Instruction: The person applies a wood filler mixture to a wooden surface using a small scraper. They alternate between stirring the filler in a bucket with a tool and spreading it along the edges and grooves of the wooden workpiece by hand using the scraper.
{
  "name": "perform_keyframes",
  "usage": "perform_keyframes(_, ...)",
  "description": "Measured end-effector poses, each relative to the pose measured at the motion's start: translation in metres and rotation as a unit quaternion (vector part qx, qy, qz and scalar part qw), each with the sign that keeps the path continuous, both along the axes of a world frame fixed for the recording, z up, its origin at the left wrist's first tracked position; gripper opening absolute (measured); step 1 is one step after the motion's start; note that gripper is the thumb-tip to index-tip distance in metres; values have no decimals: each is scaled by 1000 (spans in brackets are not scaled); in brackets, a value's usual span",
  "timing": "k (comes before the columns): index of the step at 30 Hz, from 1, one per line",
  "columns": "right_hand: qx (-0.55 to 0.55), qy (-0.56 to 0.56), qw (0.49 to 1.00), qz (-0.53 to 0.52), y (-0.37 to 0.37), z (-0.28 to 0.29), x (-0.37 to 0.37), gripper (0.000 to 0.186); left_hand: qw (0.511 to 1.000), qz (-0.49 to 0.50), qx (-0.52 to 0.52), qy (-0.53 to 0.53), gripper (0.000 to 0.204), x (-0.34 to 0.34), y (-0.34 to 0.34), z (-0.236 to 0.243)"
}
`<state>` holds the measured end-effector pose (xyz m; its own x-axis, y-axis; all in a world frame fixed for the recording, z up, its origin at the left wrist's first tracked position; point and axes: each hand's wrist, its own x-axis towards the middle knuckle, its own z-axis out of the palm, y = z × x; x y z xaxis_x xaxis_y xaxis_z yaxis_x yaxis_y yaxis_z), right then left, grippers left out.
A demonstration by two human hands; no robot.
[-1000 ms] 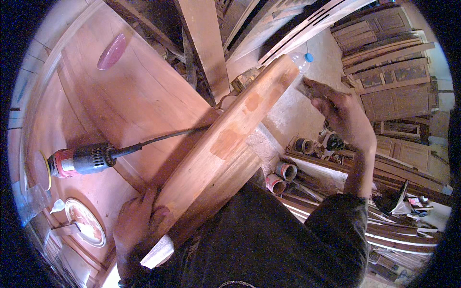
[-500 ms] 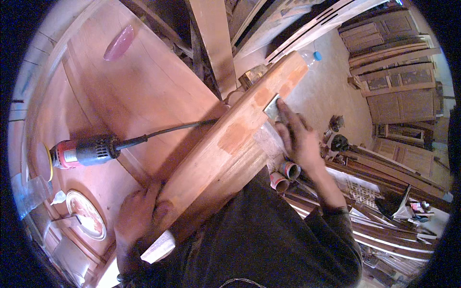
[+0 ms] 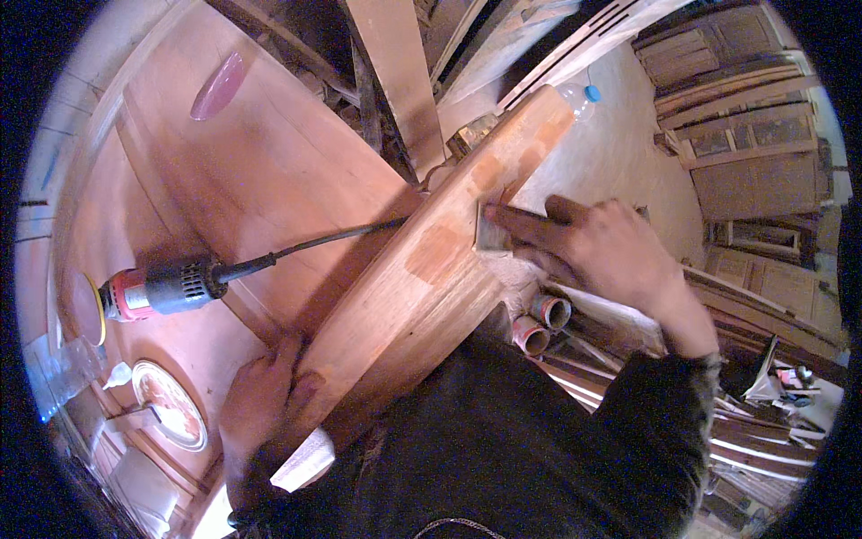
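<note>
A long light wooden board [image 3: 377, 332] with orange-brown patches [image 3: 435, 253] lies diagonally before me, its near end by my body. My left hand [image 3: 260, 400] grips the board's lower left end, fingers wrapped over its edge. My right hand [image 3: 611, 251] holds a thin, flat metal scraper [image 3: 491, 235] against the board's right side, just above the large middle patch, index finger extended along it. Part of the scraper is hidden behind my fingers.
A power tool [image 3: 162, 289] with a cable rests on a large wooden panel [image 3: 224, 171] at left, with a round container [image 3: 175, 404]. A blue-capped bottle [image 3: 582, 106] stands past the board's far end. Right are cans [image 3: 532, 334] and stacked door panels [image 3: 745, 171].
My right hand has brought the scraper from the board's far right down and left onto its middle. My left hand stays on the lower end.
</note>
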<state>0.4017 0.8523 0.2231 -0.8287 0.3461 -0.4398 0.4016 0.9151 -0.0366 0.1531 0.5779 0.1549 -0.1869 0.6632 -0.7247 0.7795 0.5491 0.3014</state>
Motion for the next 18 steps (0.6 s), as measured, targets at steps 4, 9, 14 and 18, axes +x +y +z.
perform_keyframes(4,99,-20,990,99,13,-1,-3,43,1000,-14,26,9,58,2,-2,-1)
perform_keyframes(9,204,-209,956,15,63,12,14,46,998,-30,45,-19,58,-1,-2,-1)
perform_keyframes(14,-11,96,989,-112,59,29,31,40,1000,-13,-4,-26,60,-4,-3,-4)
perform_keyframes(18,-81,106,970,-201,8,-9,36,50,998,-30,-29,-45,61,-10,-1,-9)
